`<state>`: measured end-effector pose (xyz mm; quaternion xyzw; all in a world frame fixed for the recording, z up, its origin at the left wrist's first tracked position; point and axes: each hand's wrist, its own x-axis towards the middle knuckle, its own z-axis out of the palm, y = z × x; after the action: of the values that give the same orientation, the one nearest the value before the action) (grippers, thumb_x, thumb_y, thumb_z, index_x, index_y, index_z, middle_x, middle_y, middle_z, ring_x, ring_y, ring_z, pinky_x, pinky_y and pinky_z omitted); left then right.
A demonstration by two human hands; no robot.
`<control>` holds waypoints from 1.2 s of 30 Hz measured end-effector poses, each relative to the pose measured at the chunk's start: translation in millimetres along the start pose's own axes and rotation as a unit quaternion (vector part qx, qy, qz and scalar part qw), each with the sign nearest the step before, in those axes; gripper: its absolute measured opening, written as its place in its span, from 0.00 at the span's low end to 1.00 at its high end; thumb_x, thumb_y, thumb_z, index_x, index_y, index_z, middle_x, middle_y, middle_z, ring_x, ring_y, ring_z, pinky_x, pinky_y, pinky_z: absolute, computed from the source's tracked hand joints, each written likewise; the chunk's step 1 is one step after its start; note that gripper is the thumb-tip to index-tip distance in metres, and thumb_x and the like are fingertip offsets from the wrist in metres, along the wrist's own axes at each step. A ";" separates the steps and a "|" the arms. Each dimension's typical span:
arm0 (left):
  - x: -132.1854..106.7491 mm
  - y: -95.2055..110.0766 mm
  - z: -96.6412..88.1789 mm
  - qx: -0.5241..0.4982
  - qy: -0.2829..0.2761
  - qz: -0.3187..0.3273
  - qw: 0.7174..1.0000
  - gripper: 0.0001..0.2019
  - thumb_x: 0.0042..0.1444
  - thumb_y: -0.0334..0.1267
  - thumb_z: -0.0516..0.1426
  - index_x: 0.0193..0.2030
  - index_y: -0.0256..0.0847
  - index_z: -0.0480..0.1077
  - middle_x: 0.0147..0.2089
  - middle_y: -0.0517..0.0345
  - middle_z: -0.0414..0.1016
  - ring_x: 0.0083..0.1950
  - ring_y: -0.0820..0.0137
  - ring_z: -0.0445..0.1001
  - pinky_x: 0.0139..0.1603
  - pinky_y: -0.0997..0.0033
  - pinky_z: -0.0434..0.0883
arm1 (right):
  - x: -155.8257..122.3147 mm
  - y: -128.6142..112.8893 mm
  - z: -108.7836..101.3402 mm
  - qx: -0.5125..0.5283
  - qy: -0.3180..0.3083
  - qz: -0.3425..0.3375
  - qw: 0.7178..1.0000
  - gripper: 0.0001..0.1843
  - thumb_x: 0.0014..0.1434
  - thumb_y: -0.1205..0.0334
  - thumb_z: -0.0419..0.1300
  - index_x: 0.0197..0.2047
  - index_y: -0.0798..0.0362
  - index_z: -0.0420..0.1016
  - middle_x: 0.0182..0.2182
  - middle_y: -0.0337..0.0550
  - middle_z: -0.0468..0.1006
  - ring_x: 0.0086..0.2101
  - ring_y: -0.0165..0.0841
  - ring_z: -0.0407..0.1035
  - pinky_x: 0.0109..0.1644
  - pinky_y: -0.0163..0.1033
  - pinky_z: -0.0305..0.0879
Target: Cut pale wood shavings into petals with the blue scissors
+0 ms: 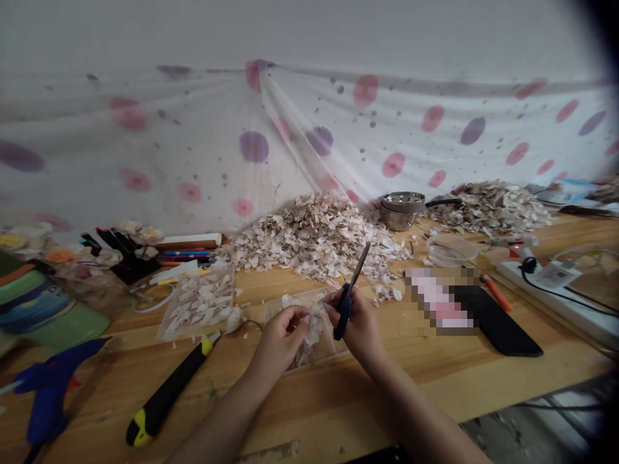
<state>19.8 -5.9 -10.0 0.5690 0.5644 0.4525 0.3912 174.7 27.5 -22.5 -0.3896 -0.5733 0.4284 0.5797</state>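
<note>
left hand (pixel 285 332): fingers pinch pale flake (pixel 316 313) | right hand (pixel 362 325): fingers hold scissors (pixel 343 310) | flake: seems light, may tear; pinch edge

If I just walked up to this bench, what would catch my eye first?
Probably the big heap of pale flakes on the table's far side, before a white sheet with pink and purple spots. Nearer, at the centre, the right hand holds dark blue scissors, while the left hand pinches a pale piece. A blue glue gun stands out at near left.
</note>
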 end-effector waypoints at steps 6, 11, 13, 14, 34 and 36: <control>-1.6 4.5 -0.8 0.006 0.019 -0.004 1.000 0.11 0.51 0.43 0.55 0.36 0.39 0.72 0.31 0.57 0.74 0.32 0.69 0.70 0.32 0.73 0.66 | 2.1 -1.1 -1.0 0.011 0.025 0.007 1.000 0.12 0.51 0.60 0.62 0.36 0.50 0.63 0.34 0.42 0.77 0.33 0.34 0.72 0.39 0.40 0.68; 0.2 1.0 -3.4 -0.015 0.058 0.003 0.998 0.11 0.51 0.43 0.56 0.36 0.39 0.71 0.31 0.59 0.72 0.31 0.70 0.69 0.32 0.73 0.65 | 3.8 -7.9 -3.3 0.025 0.063 0.017 0.998 0.13 0.50 0.58 0.63 0.34 0.50 0.63 0.32 0.41 0.77 0.32 0.34 0.72 0.38 0.40 0.68; 1.2 -0.4 -4.7 -0.023 0.081 0.009 0.996 0.11 0.51 0.43 0.56 0.36 0.39 0.72 0.32 0.58 0.72 0.31 0.70 0.69 0.33 0.73 0.65 | 4.8 -9.9 -3.9 0.027 0.080 0.016 0.996 0.13 0.49 0.58 0.64 0.34 0.50 0.63 0.31 0.41 0.76 0.32 0.34 0.72 0.38 0.40 0.69; 1.7 -0.8 -5.5 -0.026 0.094 0.011 0.995 0.11 0.52 0.44 0.56 0.37 0.38 0.72 0.32 0.58 0.73 0.32 0.69 0.69 0.34 0.72 0.66 | 5.2 -10.5 -4.1 0.026 0.090 0.014 0.996 0.13 0.48 0.58 0.64 0.33 0.50 0.63 0.31 0.41 0.76 0.32 0.34 0.72 0.38 0.40 0.69; -2.8 1.4 2.6 -0.237 0.169 -0.026 0.956 0.14 0.44 0.46 0.65 0.36 0.41 0.80 0.39 0.56 0.77 0.44 0.67 0.73 0.46 0.70 0.68 | -9.8 -7.0 17.4 0.097 -0.025 0.089 0.991 0.19 0.44 0.51 0.68 0.33 0.50 0.63 0.30 0.40 0.75 0.28 0.32 0.70 0.32 0.36 0.68; -2.9 -1.3 1.9 -0.160 0.164 0.006 0.973 0.12 0.47 0.45 0.64 0.37 0.42 0.80 0.41 0.55 0.76 0.45 0.67 0.72 0.45 0.71 0.68 | -7.7 -6.3 15.5 0.097 -0.011 0.078 0.992 0.18 0.45 0.53 0.67 0.32 0.50 0.63 0.30 0.40 0.75 0.28 0.32 0.70 0.32 0.36 0.67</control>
<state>21.4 -8.6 -12.0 0.4199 0.5376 0.6268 0.3765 159.7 17.6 -18.5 -0.3705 -0.5034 0.5303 0.5728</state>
